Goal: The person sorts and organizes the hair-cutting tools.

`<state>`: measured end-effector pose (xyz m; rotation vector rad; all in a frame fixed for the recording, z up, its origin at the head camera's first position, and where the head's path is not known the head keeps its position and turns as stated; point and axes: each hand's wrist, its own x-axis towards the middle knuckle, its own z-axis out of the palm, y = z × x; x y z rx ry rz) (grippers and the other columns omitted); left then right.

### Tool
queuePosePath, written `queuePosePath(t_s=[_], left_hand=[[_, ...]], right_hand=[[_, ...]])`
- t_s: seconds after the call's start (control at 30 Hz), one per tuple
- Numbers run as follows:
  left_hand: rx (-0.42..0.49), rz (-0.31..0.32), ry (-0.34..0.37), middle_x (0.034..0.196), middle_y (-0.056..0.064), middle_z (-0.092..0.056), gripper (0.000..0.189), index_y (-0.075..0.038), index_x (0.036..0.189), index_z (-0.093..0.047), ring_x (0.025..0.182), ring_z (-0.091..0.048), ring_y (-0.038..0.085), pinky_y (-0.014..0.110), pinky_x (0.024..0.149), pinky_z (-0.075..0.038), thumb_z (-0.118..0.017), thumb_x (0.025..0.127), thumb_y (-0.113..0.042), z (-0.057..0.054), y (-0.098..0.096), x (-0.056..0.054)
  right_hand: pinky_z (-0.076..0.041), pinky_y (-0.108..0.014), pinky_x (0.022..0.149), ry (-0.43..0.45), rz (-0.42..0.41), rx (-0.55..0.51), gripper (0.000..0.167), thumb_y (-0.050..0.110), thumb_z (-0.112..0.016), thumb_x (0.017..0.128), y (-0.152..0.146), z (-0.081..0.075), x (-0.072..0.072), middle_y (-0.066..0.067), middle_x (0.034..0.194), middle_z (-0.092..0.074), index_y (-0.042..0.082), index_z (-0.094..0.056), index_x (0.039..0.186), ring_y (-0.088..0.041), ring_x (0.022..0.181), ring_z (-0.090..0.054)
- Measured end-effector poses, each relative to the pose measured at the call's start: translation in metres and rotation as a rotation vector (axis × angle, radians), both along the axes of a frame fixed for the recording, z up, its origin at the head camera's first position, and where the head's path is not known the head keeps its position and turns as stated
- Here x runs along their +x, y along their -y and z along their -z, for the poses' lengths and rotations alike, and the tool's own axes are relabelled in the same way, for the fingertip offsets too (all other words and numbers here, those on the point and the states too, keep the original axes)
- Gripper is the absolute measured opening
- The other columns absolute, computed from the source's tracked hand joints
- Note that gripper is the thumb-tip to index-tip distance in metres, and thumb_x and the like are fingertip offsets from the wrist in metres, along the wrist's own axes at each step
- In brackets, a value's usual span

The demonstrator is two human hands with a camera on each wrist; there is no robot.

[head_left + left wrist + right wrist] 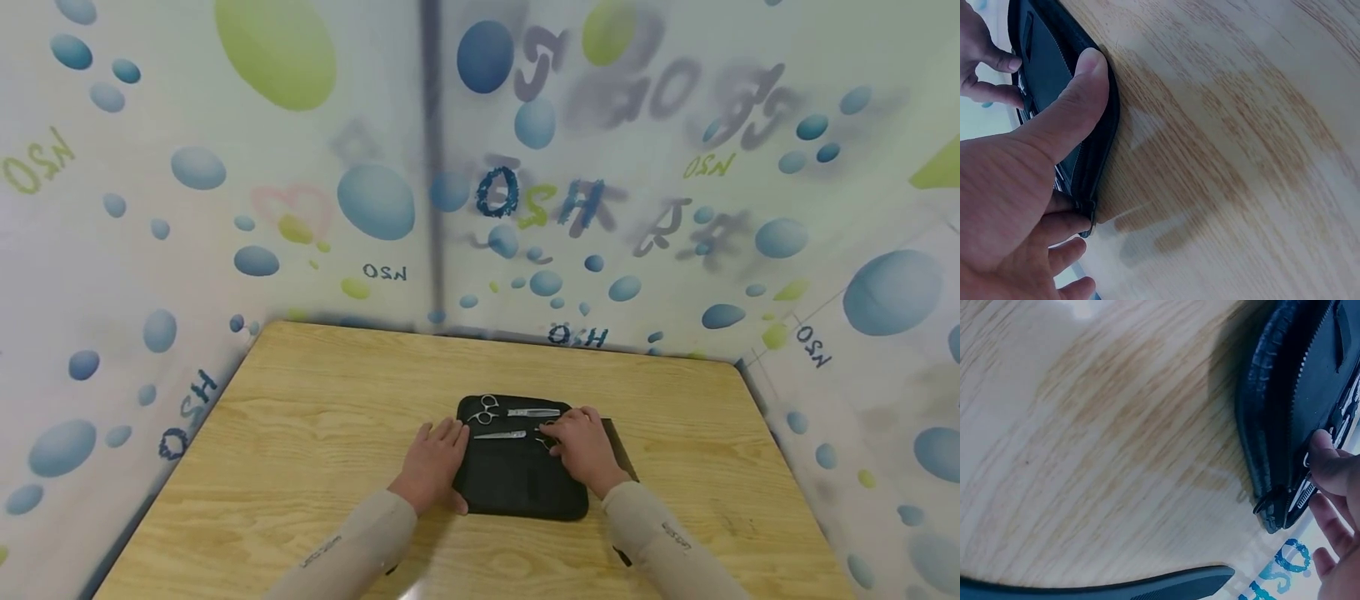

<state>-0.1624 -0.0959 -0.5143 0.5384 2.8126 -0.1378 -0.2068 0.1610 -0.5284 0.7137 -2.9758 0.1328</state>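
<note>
A black zip case (517,483) lies on the table with two pairs of scissors in its far part. The upper scissors (534,412) have their rings to the left and blades to the right. The lower scissors (498,435) point left, with their rings under my right hand (583,446). My right thumb and fingers pinch at those rings, close over the case. My left hand (433,462) grips the case's left side. In the left wrist view its thumb (1079,94) presses on the case's rim while the other fingers reach round the corner.
Just right of the case, a dark flat strip (621,450) lies on the wooden table (337,400). Walls with blue and green spots (375,200) stand behind the table and on both sides.
</note>
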Motion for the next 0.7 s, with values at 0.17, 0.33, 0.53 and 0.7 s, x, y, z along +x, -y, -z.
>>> queuePosePath(t_s=[0.17, 0.33, 0.53, 0.7], left_hand=[[0.015, 0.004, 0.005, 0.157, 0.008, -0.036, 0.116, -0.008, 0.151, -0.034, 0.147, -0.03, 0.026, 0.048, 0.12, -0.025, -0.079, 0.062, -0.068, -0.0014, 0.0015, 0.0001], [0.032, 0.009, -0.007, 0.157, 0.009, -0.037, 0.116, -0.007, 0.151, -0.035, 0.147, -0.031, 0.027, 0.049, 0.119, -0.026, -0.079, 0.062, -0.068, -0.0018, 0.0026, 0.0011], [0.038, 0.009, -0.017, 0.157, 0.008, -0.037, 0.118, -0.007, 0.151, -0.033, 0.146, -0.031, 0.027, 0.049, 0.118, -0.027, -0.08, 0.061, -0.067, -0.0016, 0.0027, 0.0024], [0.049, -0.005, -0.025, 0.156, 0.008, -0.038, 0.119, -0.007, 0.151, -0.034, 0.146, -0.033, 0.026, 0.048, 0.118, -0.028, -0.081, 0.059, -0.067, -0.0036, 0.0025, 0.0038]], right_hand=[[-0.04, -0.048, 0.1, -0.033, -0.015, 0.002, 0.033, 0.018, -0.08, 0.078, 0.001, 0.0037, -0.002, 0.004, 0.094, -0.077, 0.022, -0.076, 0.11, -0.022, 0.098, -0.061], [-0.04, -0.048, 0.099, -0.056, -0.022, 0.006, 0.033, 0.019, -0.081, 0.077, 0.0029, 0.0054, -0.0027, 0.004, 0.091, -0.077, 0.023, -0.077, 0.109, -0.021, 0.097, -0.062], [-0.04, -0.047, 0.099, -0.045, -0.018, 0.014, 0.034, 0.021, -0.082, 0.076, 0.0061, 0.002, -0.0019, 0.003, 0.092, -0.076, 0.022, -0.077, 0.11, -0.022, 0.098, -0.062], [-0.039, -0.047, 0.1, -0.037, -0.009, 0.021, 0.035, 0.023, -0.082, 0.075, 0.0076, 0.0006, -0.0013, 0.004, 0.093, -0.076, 0.023, -0.076, 0.11, -0.021, 0.099, -0.061]])
